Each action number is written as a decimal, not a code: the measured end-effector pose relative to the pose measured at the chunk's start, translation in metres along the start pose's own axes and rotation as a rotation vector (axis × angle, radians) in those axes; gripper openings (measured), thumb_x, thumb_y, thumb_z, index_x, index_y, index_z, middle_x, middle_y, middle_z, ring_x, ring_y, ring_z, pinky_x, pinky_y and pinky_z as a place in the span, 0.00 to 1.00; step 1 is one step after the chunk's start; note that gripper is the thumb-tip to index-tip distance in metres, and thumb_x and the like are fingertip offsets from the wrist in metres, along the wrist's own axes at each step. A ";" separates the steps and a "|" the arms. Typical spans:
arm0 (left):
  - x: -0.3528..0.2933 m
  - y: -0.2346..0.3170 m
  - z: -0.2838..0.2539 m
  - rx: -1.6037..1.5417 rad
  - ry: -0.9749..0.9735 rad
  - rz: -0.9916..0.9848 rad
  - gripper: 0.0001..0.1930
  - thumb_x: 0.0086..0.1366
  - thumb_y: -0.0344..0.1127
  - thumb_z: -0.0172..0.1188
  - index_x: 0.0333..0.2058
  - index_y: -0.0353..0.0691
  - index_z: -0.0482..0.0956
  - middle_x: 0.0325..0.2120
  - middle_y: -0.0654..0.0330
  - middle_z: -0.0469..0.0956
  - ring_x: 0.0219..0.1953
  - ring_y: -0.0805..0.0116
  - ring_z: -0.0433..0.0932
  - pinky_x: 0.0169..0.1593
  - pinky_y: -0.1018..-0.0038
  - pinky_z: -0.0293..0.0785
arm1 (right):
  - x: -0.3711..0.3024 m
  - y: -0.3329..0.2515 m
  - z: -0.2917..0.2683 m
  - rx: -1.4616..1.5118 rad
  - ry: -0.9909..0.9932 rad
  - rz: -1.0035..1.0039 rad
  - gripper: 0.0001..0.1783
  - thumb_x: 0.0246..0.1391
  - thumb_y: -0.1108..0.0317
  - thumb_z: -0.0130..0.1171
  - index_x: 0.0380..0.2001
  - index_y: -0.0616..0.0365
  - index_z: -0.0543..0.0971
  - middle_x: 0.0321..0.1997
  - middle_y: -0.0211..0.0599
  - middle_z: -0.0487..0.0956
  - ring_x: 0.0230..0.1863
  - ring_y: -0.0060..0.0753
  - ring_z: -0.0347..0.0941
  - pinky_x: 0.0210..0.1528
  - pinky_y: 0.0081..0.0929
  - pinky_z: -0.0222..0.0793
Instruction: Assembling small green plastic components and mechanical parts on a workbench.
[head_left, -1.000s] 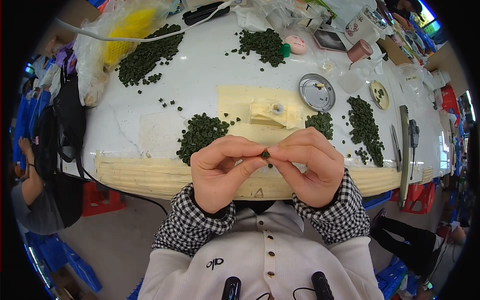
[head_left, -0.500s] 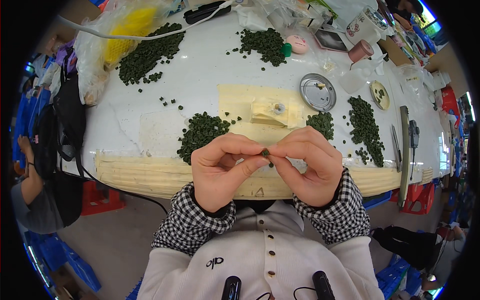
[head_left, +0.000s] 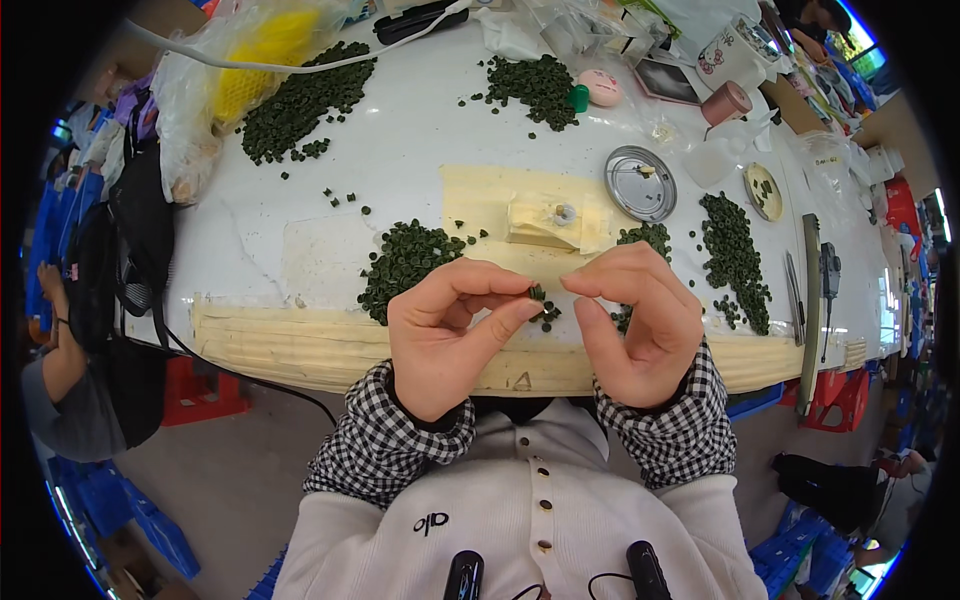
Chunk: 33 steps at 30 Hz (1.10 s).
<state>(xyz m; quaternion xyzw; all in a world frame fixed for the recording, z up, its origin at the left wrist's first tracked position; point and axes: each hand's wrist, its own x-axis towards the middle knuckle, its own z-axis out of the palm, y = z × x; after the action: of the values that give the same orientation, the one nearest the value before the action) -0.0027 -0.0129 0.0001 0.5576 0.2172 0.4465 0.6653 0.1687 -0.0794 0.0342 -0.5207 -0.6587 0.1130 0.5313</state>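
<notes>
My left hand [head_left: 440,335] pinches a small dark green piece [head_left: 538,292] between thumb and forefinger, above the table's near edge. Just right of it, my right hand [head_left: 652,325] has its thumb and forefinger parted with nothing visible between them. A few more dark green pieces [head_left: 547,316] show beneath the gap between the hands. Beyond my left hand lies a heap of small dark green cup-like pieces [head_left: 408,262]. A smaller heap [head_left: 648,236] is partly hidden behind my right hand. Farther back stands a cream, tape-covered block [head_left: 540,224] with a metal knob [head_left: 564,214].
More green heaps lie at far left [head_left: 300,110], far centre [head_left: 535,92] and right [head_left: 732,255]. A round metal lid [head_left: 640,184], a small cream dish [head_left: 764,192], a thread spool [head_left: 727,102], tweezers [head_left: 793,290] and a mug [head_left: 728,58] sit rightward. A white cable [head_left: 290,68] crosses the back.
My right hand has come away from the piece and shifted right, its fingertips parting. The piece stays in my left hand. Pieces below the fingertips show more now.
</notes>
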 end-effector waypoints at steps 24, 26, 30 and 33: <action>-0.043 0.048 -0.045 1.087 0.039 0.016 0.08 0.51 0.22 0.67 0.31 0.33 0.79 0.28 0.58 0.76 0.26 0.70 0.72 0.28 0.79 0.68 | -0.007 0.006 0.002 -0.059 0.175 0.008 0.06 0.49 0.83 0.59 0.33 0.67 0.80 0.31 0.42 0.79 0.33 0.33 0.74 0.38 0.23 0.68; -0.048 0.046 -0.057 1.153 0.051 0.041 0.07 0.51 0.23 0.67 0.30 0.32 0.78 0.26 0.59 0.75 0.25 0.71 0.71 0.28 0.79 0.67 | -0.007 0.005 0.003 -0.054 0.173 0.017 0.06 0.49 0.83 0.59 0.33 0.67 0.79 0.31 0.42 0.79 0.33 0.33 0.74 0.38 0.23 0.68; -0.049 0.042 -0.062 1.272 0.036 0.135 0.06 0.53 0.21 0.65 0.30 0.31 0.77 0.26 0.58 0.74 0.25 0.70 0.72 0.28 0.79 0.68 | -0.009 -0.007 -0.008 -0.077 0.228 0.030 0.07 0.49 0.84 0.58 0.33 0.67 0.79 0.32 0.42 0.80 0.34 0.33 0.74 0.39 0.24 0.68; -0.048 0.039 -0.063 1.206 0.048 0.127 0.04 0.54 0.19 0.63 0.30 0.30 0.77 0.26 0.58 0.74 0.26 0.70 0.74 0.29 0.79 0.70 | -0.020 -0.016 -0.029 -0.150 0.283 0.044 0.08 0.47 0.85 0.58 0.33 0.68 0.79 0.31 0.42 0.80 0.34 0.33 0.75 0.38 0.25 0.68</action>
<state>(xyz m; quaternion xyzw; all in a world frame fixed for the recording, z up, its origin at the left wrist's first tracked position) -0.0903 -0.0191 0.0087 0.8378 0.4132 0.2960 0.1990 0.1809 -0.1137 0.0458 -0.5839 -0.5724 0.0008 0.5757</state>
